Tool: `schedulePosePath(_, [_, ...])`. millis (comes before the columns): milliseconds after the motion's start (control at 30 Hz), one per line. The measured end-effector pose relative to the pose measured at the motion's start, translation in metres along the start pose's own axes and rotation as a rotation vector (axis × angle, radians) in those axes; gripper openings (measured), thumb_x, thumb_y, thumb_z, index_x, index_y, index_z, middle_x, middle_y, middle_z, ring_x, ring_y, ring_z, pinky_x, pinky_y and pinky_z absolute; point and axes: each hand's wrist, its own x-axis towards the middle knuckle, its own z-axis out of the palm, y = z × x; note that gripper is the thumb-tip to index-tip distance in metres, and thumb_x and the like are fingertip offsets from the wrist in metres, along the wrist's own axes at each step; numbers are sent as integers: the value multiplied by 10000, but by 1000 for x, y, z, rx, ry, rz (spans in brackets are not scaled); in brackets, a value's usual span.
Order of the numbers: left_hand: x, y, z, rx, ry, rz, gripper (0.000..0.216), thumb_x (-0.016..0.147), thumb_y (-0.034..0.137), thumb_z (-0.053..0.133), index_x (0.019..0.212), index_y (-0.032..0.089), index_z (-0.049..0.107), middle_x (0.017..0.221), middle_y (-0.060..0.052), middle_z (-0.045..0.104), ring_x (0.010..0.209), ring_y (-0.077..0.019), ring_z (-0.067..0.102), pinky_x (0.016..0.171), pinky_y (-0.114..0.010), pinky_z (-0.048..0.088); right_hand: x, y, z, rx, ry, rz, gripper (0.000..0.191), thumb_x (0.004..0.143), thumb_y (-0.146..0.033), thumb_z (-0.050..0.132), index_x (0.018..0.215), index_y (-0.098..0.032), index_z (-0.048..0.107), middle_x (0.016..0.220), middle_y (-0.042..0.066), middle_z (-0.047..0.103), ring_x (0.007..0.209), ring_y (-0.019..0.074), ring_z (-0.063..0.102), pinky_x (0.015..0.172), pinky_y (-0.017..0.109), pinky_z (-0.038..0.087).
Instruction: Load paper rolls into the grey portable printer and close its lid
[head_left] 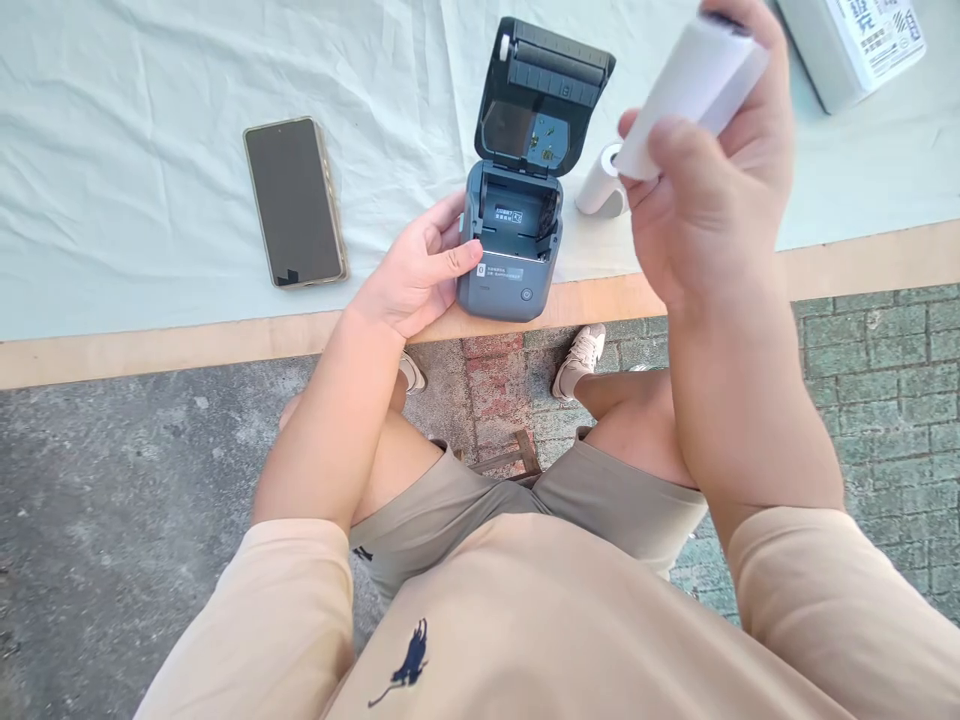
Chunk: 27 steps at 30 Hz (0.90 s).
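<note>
A dark grey portable label printer (504,290) stands at the table's front edge with its lid (544,95) swung up. Its paper bay shows no roll inside. My left hand (424,265) grips the printer's left side, thumb on its front rim. Raised to the right of the printer, my right hand (724,170) is closed around a white paper roll (686,90), held tilted, a dark core showing at its upper end. A second white paper roll (600,185) lies on the cloth between the printer and my right hand, partly hidden by that hand.
A smartphone (295,200) lies face up to the left of the printer. At the far right corner sits a white box (855,50) with a printed label. Pale cloth (172,100) covers the table, leaving a wooden front edge (187,350) bare.
</note>
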Motion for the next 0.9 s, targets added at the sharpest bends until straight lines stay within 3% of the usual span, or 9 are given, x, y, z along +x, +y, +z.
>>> schedulePosePath(100, [0, 1, 1, 31, 25, -22, 668, 708, 519, 913, 1257, 235, 661, 1344, -64, 704, 1547, -391, 441, 1214, -527, 502, -13, -13, 16, -265, -189, -178, 522, 818, -189, 581, 1301, -385, 559, 1438, -49, 615, 1218, 203, 637, 1018, 406, 564])
schedulePosePath(200, [1, 1, 0, -28, 6, -19, 643, 697, 502, 937, 1244, 268, 693, 1341, -32, 714, 1567, -390, 397, 1206, -500, 511, -18, -23, 26, -533, -320, -242, 575, 796, -71, 540, 1310, -330, 546, 1365, -3, 674, 1200, 210, 653, 1009, 414, 544])
schedulePosePath(267, [1, 0, 0, -67, -16, -12, 638, 673, 476, 961, 1235, 307, 711, 1313, -6, 732, 1557, -382, 406, 1189, -475, 527, -16, -27, 31, -704, -366, -236, 582, 772, -51, 550, 1268, -355, 531, 1269, -9, 719, 1183, 247, 680, 1003, 448, 525])
schedulePosePath(500, [-2, 5, 6, -15, 32, -19, 591, 711, 462, 911, 1201, 236, 671, 1281, -40, 717, 1577, -389, 390, 1218, -497, 511, -9, -28, 42, -1067, -423, -122, 342, 785, -96, 575, 1025, -330, 511, 1094, 0, 749, 978, 318, 702, 879, 494, 484])
schedulePosePath(633, [-3, 6, 5, 24, 44, -29, 608, 722, 481, 896, 1222, 231, 655, 1314, -65, 701, 1587, -399, 365, 1229, -508, 497, -6, -21, 45, -1140, -471, -93, 266, 776, -114, 623, 935, -298, 518, 990, 24, 748, 918, 333, 684, 818, 498, 480])
schedulePosePath(767, [-2, 4, 4, 36, 48, -26, 621, 720, 496, 891, 1222, 222, 651, 1318, -72, 693, 1588, -410, 357, 1223, -516, 497, -3, -12, 46, -1089, -454, -114, 188, 789, -146, 692, 795, -271, 552, 893, 33, 731, 999, 358, 670, 884, 537, 466])
schedulePosePath(900, [-1, 3, 4, 23, 42, -21, 589, 722, 493, 885, 1193, 224, 656, 1263, -51, 708, 1574, -410, 384, 1218, -511, 499, -2, -9, 44, -997, -401, -152, 166, 849, -230, 701, 737, -269, 584, 748, 29, 687, 945, 322, 631, 924, 539, 469])
